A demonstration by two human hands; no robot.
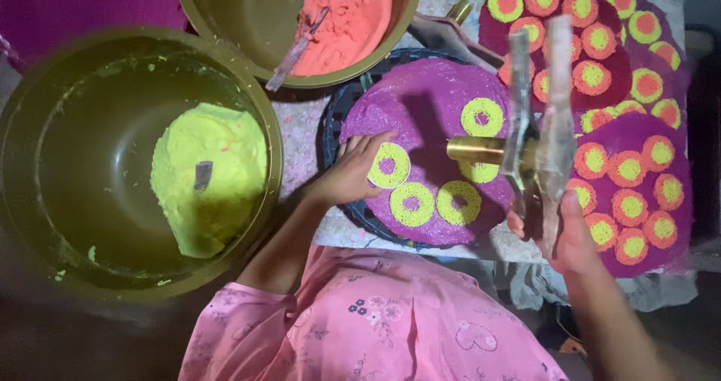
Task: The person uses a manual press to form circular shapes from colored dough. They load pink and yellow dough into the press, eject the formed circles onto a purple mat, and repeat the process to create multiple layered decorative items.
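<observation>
Yellow ring lies on purple disc, left hand fingertips flat on it; right hand clamps brass press (blurred) — a nudge could crumble it.

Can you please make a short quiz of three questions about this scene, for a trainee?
1. True or false: the left hand rests on the purple disc.
2. Which dough fills the nearest large bowl? A orange, B yellow-green, C purple.
3. What does the right hand hold?

Key: 1 true. 2 B, the yellow-green dough. 3 The brass press tool with clear handles.
</observation>
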